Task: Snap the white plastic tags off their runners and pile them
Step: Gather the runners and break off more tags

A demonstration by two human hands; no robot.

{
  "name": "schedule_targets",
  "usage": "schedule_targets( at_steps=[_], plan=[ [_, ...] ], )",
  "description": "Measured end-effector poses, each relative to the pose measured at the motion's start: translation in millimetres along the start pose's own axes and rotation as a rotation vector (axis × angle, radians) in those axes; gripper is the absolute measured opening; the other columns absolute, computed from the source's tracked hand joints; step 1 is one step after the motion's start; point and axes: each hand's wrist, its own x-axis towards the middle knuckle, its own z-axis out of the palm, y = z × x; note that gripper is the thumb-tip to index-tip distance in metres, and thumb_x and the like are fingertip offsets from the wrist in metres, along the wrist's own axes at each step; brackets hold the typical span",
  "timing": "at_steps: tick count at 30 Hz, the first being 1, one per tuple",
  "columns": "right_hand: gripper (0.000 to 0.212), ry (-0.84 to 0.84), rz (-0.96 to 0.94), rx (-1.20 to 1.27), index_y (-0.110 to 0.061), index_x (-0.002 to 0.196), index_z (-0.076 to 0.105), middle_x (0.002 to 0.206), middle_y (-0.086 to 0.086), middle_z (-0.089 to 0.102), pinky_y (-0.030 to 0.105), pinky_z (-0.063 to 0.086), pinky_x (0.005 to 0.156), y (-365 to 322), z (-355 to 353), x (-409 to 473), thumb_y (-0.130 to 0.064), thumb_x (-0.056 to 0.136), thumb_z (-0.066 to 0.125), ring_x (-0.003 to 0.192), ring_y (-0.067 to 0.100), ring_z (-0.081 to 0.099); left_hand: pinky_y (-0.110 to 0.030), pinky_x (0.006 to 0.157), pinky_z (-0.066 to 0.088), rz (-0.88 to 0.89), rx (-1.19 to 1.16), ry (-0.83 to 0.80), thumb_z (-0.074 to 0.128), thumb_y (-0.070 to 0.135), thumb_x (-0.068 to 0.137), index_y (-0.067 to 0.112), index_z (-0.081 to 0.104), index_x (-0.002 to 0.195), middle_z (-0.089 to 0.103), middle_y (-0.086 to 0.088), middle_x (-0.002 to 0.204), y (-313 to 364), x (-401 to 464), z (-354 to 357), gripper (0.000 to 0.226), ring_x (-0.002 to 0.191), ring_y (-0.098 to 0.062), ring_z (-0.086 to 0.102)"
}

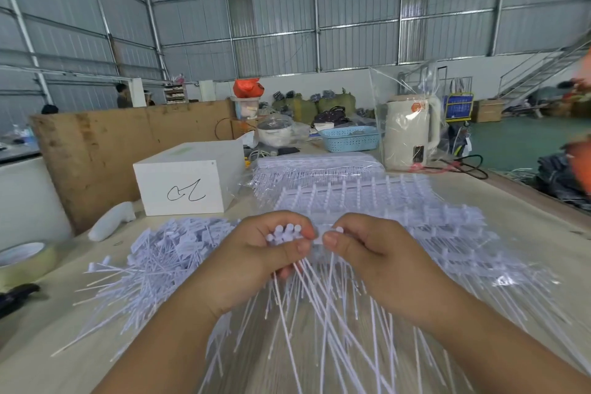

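Observation:
My left hand point(256, 249) grips a bunch of white plastic tags point(284, 231) by their heads, their long thin tails hanging down towards me. Just right of it, my right hand point(361, 249) pinches the white runner strip point(332, 230) that the tags hang from. The two hands nearly touch above the table's middle. A loose pile of separated tags point(160, 249) lies on the table to the left. Sheets of tags on runners point(399, 221) are stacked behind and to the right of my hands, some in clear plastic wrap.
A white box point(188, 182) with a scribble stands at the back left. A tape roll point(25, 261) and a dark object point(16, 296) lie at the left edge. A cream kettle point(409, 134) in plastic and a blue basket point(350, 137) stand farther back.

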Motion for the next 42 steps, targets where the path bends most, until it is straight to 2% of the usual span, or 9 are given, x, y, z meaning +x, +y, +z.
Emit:
schedule_targets(
  at_steps=[9,14,19,22,26,31,35,39,42],
  plan=[
    [0.031,0.286,-0.094,-0.123,-0.017,0.072,0.058,0.058,-0.003,0.051,0.031,0.041,0.053,-12,11,-2,-0.041,0.091,0.059,0.051,0.010,0.044,-0.018,0.046,0.040,0.070,-0.218,0.193,0.069,0.022,0.068,0.024,0.072,0.072,0.054,0.002,0.060,-1,6,21,0.005,0.047,-0.011,0.046],
    [0.035,0.526,-0.049,-0.115,-0.020,0.068,0.052,0.053,-0.015,0.050,0.018,0.035,0.046,-4,-15,3,-0.044,0.092,0.055,0.045,0.005,0.042,-0.019,0.045,0.041,0.048,-0.279,0.291,0.070,0.021,0.067,0.022,0.074,0.074,0.056,0.000,0.060,-4,8,20,0.008,0.045,-0.011,0.048],
    [0.014,0.089,-0.072,-0.020,-0.036,0.098,0.059,0.065,-0.017,0.059,0.019,0.041,0.049,3,-14,0,-0.046,0.089,0.061,0.050,0.001,0.051,-0.020,0.046,0.041,0.016,-0.130,0.191,0.082,0.016,0.068,0.022,0.075,0.081,0.055,0.002,0.060,-6,7,15,0.016,0.047,-0.012,0.047],
    [0.047,-0.067,-0.074,-0.069,-0.054,0.123,0.040,0.071,-0.017,0.054,0.012,0.039,0.055,4,-2,-2,-0.063,0.080,0.056,0.061,-0.003,0.054,-0.018,0.047,0.040,-0.002,-0.072,0.026,0.073,0.018,0.068,0.023,0.076,0.083,0.059,0.005,0.064,-2,4,11,0.016,0.050,-0.008,0.047],
    [0.070,-0.106,-0.063,-0.006,-0.045,0.137,0.033,0.077,-0.011,0.051,0.018,0.041,0.066,3,-3,-2,-0.048,0.079,0.072,0.072,0.003,0.055,-0.018,0.052,0.041,-0.061,0.016,-0.187,0.071,0.024,0.065,0.028,0.076,0.090,0.067,0.002,0.080,3,-1,3,0.026,0.061,-0.006,0.053],
    [0.069,-0.150,-0.061,0.053,-0.046,0.134,0.037,0.081,-0.010,0.053,0.024,0.044,0.072,2,-2,-3,-0.038,0.079,0.077,0.075,0.005,0.057,-0.033,0.068,0.040,-0.137,0.062,-0.331,0.067,0.011,0.071,0.027,0.071,0.105,0.064,-0.019,0.106,1,-2,0,0.038,0.077,-0.019,0.051],
    [0.062,-0.207,-0.055,0.058,-0.052,0.128,0.040,0.081,-0.014,0.055,0.023,0.045,0.073,3,-1,-4,-0.037,0.080,0.076,0.076,0.004,0.058,-0.036,0.067,0.037,-0.153,0.083,-0.398,0.065,0.009,0.071,0.029,0.071,0.100,0.059,-0.005,0.092,2,-3,5,0.036,0.069,-0.015,0.047],
    [0.044,-0.207,-0.071,0.045,-0.047,0.120,0.049,0.083,-0.015,0.061,0.017,0.044,0.074,3,2,-4,-0.047,0.080,0.069,0.078,0.001,0.060,-0.036,0.067,0.040,-0.128,0.121,-0.375,0.063,0.007,0.073,0.027,0.071,0.089,0.059,-0.018,0.092,4,-3,2,0.027,0.069,-0.013,0.052],
    [0.039,-0.229,-0.084,0.034,-0.044,0.115,0.054,0.077,-0.016,0.061,0.012,0.039,0.065,2,2,-5,-0.059,0.079,0.061,0.070,-0.001,0.057,-0.028,0.065,0.044,-0.106,0.096,-0.356,0.064,0.010,0.068,0.023,0.069,0.082,0.062,-0.003,0.081,5,-4,0,0.020,0.067,-0.011,0.054]
  ],
)
